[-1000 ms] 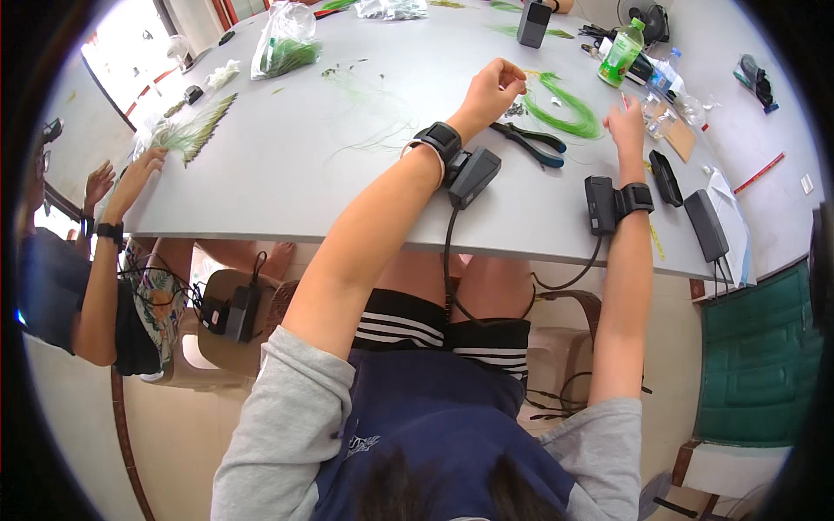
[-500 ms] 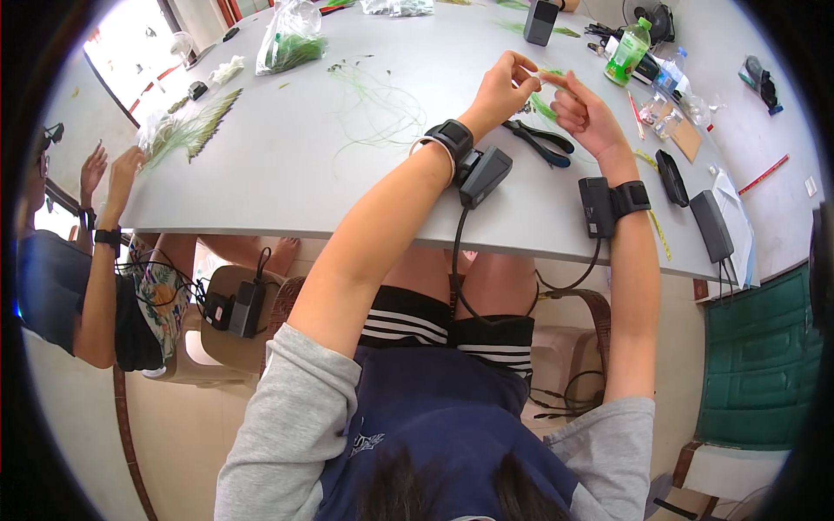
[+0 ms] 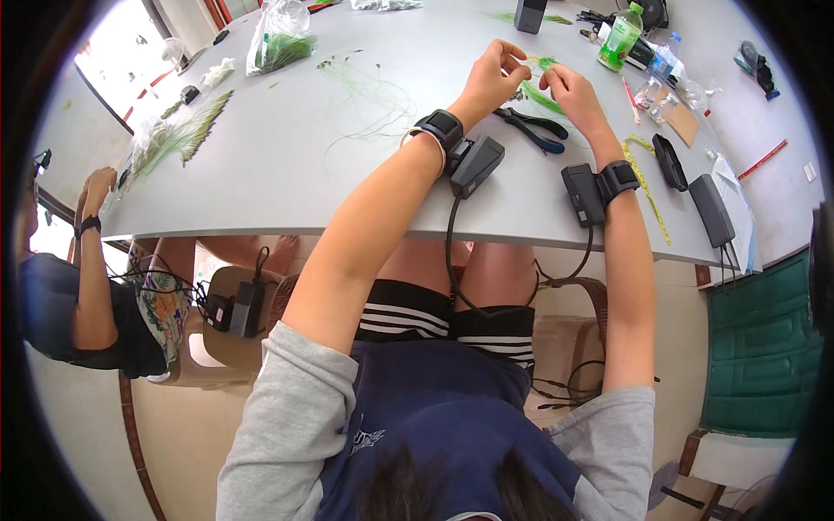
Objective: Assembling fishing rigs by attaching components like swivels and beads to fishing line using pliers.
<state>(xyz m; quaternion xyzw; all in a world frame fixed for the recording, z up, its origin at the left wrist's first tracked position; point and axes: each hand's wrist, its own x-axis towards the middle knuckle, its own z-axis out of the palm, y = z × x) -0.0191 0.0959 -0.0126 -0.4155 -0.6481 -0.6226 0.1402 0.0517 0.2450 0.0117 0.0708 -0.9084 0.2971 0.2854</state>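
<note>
My left hand is raised over the far right part of the table, thumb and forefinger pinched together. A tiny yellowish bit shows by those fingertips, too small to name. Just right of it my right hand is closed, its thumb and fingers bent together; whatever they grip is hidden. Fine bright green strands show between and below both hands; I cannot tell whether they are held or lie on the table. Dark-handled pliers lie on the table just nearer than my hands.
Thin pale green threads lie left of my hands. A plastic bag of green strands stands farther back. At right are a green bottle, a yellow measuring tape and a black case. Another person's hands are at far left.
My right hand has turned and its stretched forefinger has curled in. Both hands stay close together. The other person's hands have come together and moved nearer the table's edge.
</note>
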